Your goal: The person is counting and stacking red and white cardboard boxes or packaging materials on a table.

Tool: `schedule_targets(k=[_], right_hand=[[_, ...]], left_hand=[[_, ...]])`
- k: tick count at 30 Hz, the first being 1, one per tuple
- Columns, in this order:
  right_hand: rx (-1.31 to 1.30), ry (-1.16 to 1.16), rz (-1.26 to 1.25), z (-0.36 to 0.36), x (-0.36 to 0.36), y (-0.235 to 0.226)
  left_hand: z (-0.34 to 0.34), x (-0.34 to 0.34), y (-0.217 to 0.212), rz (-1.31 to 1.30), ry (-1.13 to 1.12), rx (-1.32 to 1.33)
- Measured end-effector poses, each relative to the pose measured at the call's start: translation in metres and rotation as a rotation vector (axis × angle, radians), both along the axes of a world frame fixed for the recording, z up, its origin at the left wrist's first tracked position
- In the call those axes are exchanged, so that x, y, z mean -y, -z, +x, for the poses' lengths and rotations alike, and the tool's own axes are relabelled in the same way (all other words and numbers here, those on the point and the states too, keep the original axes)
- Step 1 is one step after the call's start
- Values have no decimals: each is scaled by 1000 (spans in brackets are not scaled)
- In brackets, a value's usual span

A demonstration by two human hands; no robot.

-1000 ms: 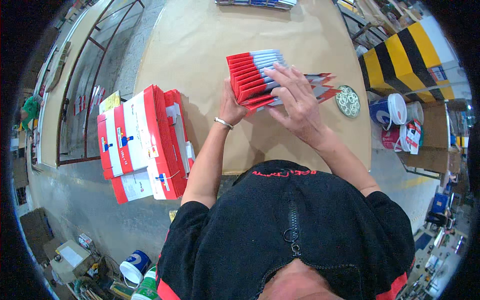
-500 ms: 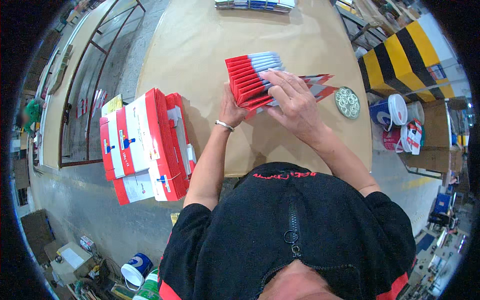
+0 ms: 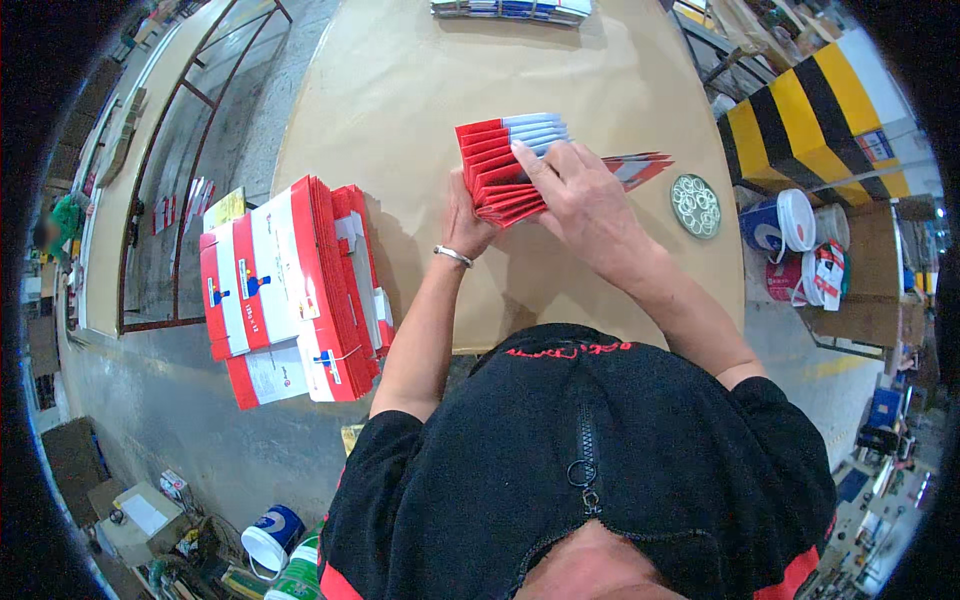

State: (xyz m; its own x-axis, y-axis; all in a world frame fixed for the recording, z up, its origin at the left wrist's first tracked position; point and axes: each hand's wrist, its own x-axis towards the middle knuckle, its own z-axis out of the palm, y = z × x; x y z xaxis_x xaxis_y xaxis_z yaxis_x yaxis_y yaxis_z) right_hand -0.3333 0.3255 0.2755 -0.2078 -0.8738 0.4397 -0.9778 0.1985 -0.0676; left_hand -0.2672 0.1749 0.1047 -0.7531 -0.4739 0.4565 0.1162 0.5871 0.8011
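Looking down from the head camera, a fanned stack of red flat cartons (image 3: 505, 170) lies on the brown paper-covered desk (image 3: 400, 90), near its middle. The right hand (image 3: 580, 190) presses flat on top of the fan, fingers (image 3: 540, 165) spread over the upper edges. The left hand (image 3: 465, 220), with a bracelet at the wrist, grips the fan's near left end from beneath. A larger pile of red and white cartons (image 3: 290, 280) sits at the desk's left edge. A round tin lid (image 3: 696, 205) lies to the right.
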Motion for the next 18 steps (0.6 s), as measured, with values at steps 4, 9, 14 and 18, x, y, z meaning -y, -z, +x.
schedule_targets(k=[4, 9, 14, 18], right_hand=[[25, -7, 6, 0, 2, 1], [71, -12, -2, 0, 2, 2], [120, -46, -81, -4, 8, -5], [79, -82, -90, -15, 15, -5]], left_hand=[[1, 2, 3, -52, -7, 37], [2, 3, 9, -72, -12, 66], [0, 3, 9, -42, 28, -7], [-5, 6, 6, -35, 44, -44]])
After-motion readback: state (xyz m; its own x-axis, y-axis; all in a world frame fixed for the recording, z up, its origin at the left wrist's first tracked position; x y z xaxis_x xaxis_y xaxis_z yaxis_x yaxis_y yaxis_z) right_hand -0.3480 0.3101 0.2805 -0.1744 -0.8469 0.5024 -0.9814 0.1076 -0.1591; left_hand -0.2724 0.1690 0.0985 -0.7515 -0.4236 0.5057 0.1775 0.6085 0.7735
